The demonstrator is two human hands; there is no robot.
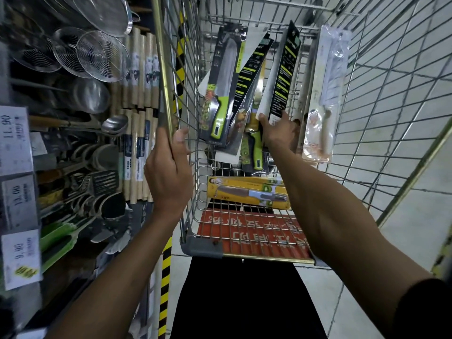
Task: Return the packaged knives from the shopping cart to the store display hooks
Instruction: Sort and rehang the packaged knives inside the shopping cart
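A person's left hand [168, 167] grips the rim of the shopping cart [163, 69]. Inside the basket, the right hand [278, 133] clutches the lower edges of several packaged knives [285, 69], fanned upward above it. Pulled out together, the loosely overlapped packs may slide apart and drop, or snag the cart.

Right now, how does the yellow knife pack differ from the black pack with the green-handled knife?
The yellow knife pack lies flat on the near wire shelf; the black pack stands tilted in the deep basket. The yellow knife pack is bright, the black pack dark with green trim. Both hold packaged knives inside the cart.
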